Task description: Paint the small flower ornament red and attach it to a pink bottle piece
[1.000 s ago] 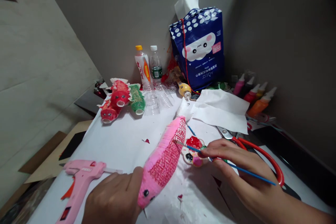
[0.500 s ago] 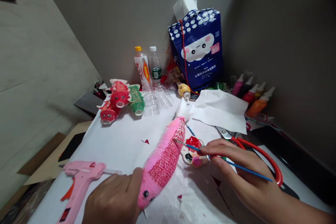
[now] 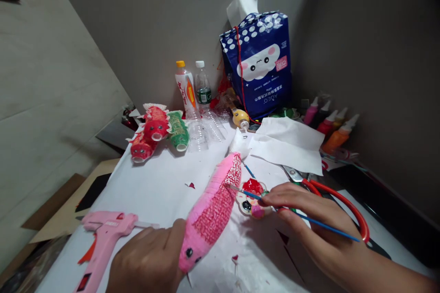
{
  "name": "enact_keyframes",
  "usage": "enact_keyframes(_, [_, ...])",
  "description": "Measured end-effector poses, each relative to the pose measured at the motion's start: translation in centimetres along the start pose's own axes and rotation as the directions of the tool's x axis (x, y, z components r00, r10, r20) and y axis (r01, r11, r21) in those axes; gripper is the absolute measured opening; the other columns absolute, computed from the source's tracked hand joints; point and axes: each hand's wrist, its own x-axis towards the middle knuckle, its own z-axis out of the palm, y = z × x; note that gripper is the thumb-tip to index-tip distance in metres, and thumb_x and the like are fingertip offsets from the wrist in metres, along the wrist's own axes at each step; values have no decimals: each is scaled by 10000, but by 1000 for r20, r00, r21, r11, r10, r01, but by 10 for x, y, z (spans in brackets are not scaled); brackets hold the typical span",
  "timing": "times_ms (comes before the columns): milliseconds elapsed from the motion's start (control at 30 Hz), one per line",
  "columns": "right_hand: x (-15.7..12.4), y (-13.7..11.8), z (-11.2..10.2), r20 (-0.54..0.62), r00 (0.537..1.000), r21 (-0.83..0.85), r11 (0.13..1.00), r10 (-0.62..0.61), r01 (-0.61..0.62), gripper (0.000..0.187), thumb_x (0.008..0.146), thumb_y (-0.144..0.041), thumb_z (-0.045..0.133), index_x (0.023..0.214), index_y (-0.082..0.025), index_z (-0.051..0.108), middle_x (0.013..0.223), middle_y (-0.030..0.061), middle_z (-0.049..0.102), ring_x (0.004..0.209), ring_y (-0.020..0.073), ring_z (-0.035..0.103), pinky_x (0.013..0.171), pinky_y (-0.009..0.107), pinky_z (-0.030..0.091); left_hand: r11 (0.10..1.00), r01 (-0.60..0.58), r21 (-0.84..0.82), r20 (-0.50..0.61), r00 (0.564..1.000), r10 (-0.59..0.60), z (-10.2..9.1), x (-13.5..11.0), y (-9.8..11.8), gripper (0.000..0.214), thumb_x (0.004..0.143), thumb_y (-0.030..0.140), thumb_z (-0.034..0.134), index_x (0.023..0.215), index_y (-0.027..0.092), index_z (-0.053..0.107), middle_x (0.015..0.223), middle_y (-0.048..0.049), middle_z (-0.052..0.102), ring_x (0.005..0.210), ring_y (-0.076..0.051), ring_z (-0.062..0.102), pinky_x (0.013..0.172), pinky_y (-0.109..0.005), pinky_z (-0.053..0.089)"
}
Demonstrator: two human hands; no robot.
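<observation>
1. Across the middle of the white-covered table [image 3: 158, 197] I have the pink fish figure [image 3: 202, 208] lying slantwise, its eyed head toward the near side and its white tail toward the far side.

2. At the head end, my left hand [image 3: 147, 258] is clamped on the fish, thumb against its side; the other fingertips are hidden from me.

3. On the right, my right hand [image 3: 319, 219] has its fingers pinched together on a slim blue paintbrush [image 3: 252, 195]. The bristles appear to touch the flank – right where red-and-white scales meet the deeper red ones.

4. Just beside the fish, under the brush, I see a white paint palette [image 3: 241, 198] with red, black and magenta paint. A second blue brush [image 3: 250, 170] lies beyond it.

5. Near the left hand rests a pink glue gun [image 3: 112, 226]; red-handled scissors [image 3: 311, 187] lie behind the right hand.

6. Toward the back stand two red fish figures [image 3: 156, 123] and a green one [image 3: 178, 132], close to a yellow-capped bottle [image 3: 185, 87] and a white-capped bottle [image 3: 203, 87].

7. Against the wall leans a blue tissue pack [image 3: 263, 68] – a white sheet [image 3: 288, 144] lies before it, near squeeze paint bottles [image 3: 338, 137].
</observation>
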Motion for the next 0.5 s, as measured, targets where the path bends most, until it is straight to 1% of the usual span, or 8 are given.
enact_keyframes(67, [2, -2, -6, -48, 999, -23, 1000, 19, -20, 247, 962, -102, 511, 1061, -261, 672, 971, 20, 744, 964, 163, 680, 839, 267, 527, 1000, 12, -10, 14, 1000, -12, 0, 0, 0, 170, 854, 125, 424, 772, 202, 551, 511, -1, 539, 446, -242, 597, 436, -370, 483])
enact_keyframes(133, [4, -4, -13, -84, 993, -67, 994, 80, -85, 236, 992, -139, 462, 929, -244, 664, 873, 14, 709, 874, 153, 672, 767, 254, 508, 1000, 24, -14, 18, 1000, -24, 1, -1, -1, 173, 865, 149, 433, 755, 209, 552, 512, -1, 535, 443, -246, 588, 429, -373, 461])
enact_keyframes(167, [4, -5, -16, -84, 990, -100, 988, 111, -119, 259, 1005, -165, 440, 867, -229, 649, 828, 15, 685, 818, 148, 661, 723, 254, 493, 999, 34, -16, 20, 999, -34, 1, -2, -1, 173, 868, 154, 436, 757, 210, 556, 517, -1, 539, 445, -247, 587, 432, -374, 455])
enact_keyframes(233, [5, -5, -19, -41, 988, -170, 973, 150, -155, 318, 1023, -209, 400, 791, -202, 617, 751, 20, 637, 705, 140, 618, 645, 266, 458, 999, 45, -9, 43, 998, -45, 2, -4, -2, 185, 879, 162, 438, 749, 213, 559, 526, -2, 542, 458, -247, 588, 446, -374, 445])
enact_keyframes(367, [5, -3, -19, 58, 986, -214, 966, 159, -143, 349, 1036, -236, 352, 779, -185, 584, 701, 18, 579, 620, 131, 549, 587, 280, 421, 999, 52, 11, 66, 996, -52, 2, -5, -2, 230, 895, 183, 425, 714, 214, 565, 518, -1, 534, 450, -232, 571, 462, -357, 427])
enact_keyframes(500, [4, 0, -16, 81, 984, -193, 972, 156, -138, 323, 1032, -238, 367, 795, -193, 582, 714, 19, 588, 638, 138, 565, 598, 279, 431, 998, 55, 0, 83, 995, -55, 1, -5, -2, 209, 878, 184, 442, 702, 218, 549, 531, -3, 541, 460, -228, 570, 472, -353, 434])
